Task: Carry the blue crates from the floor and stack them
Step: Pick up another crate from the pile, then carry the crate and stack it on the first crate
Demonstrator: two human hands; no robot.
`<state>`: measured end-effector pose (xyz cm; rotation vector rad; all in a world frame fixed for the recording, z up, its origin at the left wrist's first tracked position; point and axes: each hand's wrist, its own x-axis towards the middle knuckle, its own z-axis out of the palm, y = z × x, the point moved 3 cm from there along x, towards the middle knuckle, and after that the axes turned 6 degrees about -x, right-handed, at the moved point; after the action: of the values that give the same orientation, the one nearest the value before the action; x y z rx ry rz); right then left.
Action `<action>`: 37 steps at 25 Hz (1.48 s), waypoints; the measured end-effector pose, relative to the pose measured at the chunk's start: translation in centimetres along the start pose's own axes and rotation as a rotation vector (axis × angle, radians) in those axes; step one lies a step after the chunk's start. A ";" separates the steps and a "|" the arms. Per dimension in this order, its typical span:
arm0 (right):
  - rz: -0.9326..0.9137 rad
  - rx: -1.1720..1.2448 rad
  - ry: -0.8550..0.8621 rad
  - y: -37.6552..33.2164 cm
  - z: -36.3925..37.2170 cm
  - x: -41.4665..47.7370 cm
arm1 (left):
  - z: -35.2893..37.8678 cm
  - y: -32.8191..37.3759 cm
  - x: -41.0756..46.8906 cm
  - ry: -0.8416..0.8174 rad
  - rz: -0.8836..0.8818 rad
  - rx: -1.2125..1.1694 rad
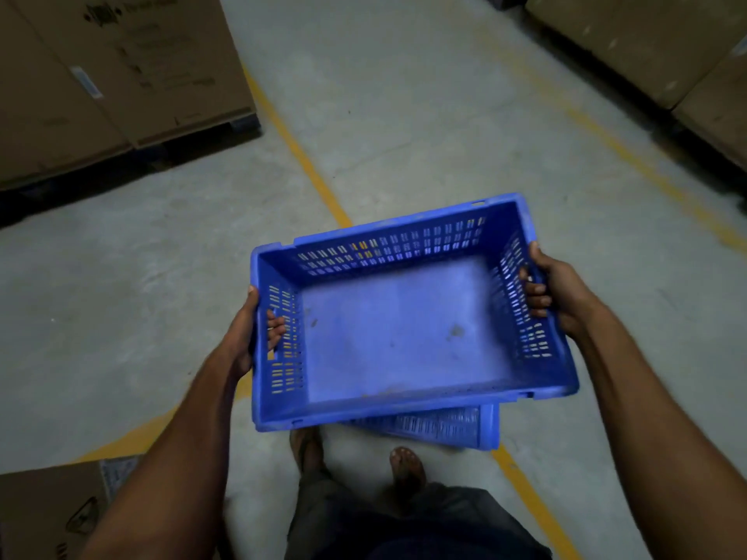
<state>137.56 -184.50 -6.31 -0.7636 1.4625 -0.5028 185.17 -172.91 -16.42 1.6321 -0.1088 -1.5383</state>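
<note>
Nearest the camera: the person's legs and two feet (359, 462), standing on the concrete floor (424, 115). Just beyond the feet a second blue crate (440, 426) sits on the floor, mostly hidden under the carried one; only its near slotted wall shows.

Above it, the carried blue crate (408, 317) is held up w/ both hands, open side up, empty. Left hand (246, 337) has its grip closed on the crate's left short end, fingers (276, 326) hooked thru the handle slot from outside. Right hand (562, 293) does the same on the right short end. An end-to-end hold prob. balances the load and keeps the base free to drop onto the one below.

Long axis runs left-right across the body, slightly skewed: right end further off than the left. It hangs a bit tilted, not yet square w/ the lower crate, so looks like it's mid-placing.

Beyond the carried crate: a yellow floor line (299, 151), then cardboard boxes (113, 74) far left and far right.
</note>
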 end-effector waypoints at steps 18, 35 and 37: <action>0.029 -0.241 0.358 8.4 -6.0 -3.0 | 4.1 -1.6 -8.8 0.156 0.168 0.229; 0.272 -0.384 1.048 22.9 -13.8 -22.3 | 17.2 -8.7 -11.4 0.106 0.398 0.951; 0.320 -0.335 1.062 25.2 -15.8 -24.4 | 20.6 -9.9 -12.8 0.057 0.400 0.987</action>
<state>116.53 -152.28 -6.84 -0.4907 2.6564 -0.4290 159.99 -169.83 -9.86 2.1894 -1.2444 -1.1578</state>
